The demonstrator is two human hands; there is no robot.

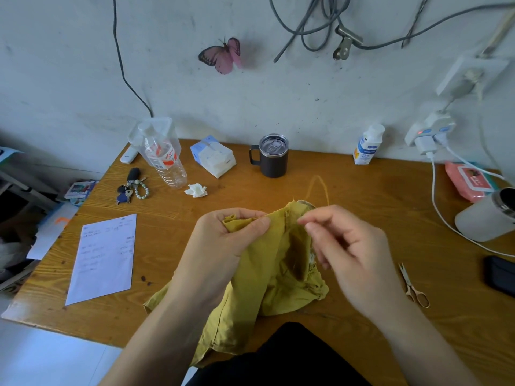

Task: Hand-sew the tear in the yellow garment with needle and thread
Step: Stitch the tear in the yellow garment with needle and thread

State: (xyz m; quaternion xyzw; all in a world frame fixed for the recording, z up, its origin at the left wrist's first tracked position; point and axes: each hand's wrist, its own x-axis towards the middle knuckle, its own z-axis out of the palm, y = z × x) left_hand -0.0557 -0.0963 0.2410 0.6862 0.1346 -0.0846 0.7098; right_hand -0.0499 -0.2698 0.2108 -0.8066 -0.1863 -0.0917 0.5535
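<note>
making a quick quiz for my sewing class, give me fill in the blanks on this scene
The left hand grips the ____ garment.
The scissors lie to the ____ of the right hand.
A pink ____ is stuck on the wall.
The keys lie just left of the plastic water ____.
Missing words: yellow; right; butterfly; bottle.

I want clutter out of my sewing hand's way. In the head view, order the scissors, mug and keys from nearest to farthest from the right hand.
1. Scissors: just right of the right hand, on the table's near part.
2. Mug: at the back, near the wall.
3. Keys: far left of the table.
</note>
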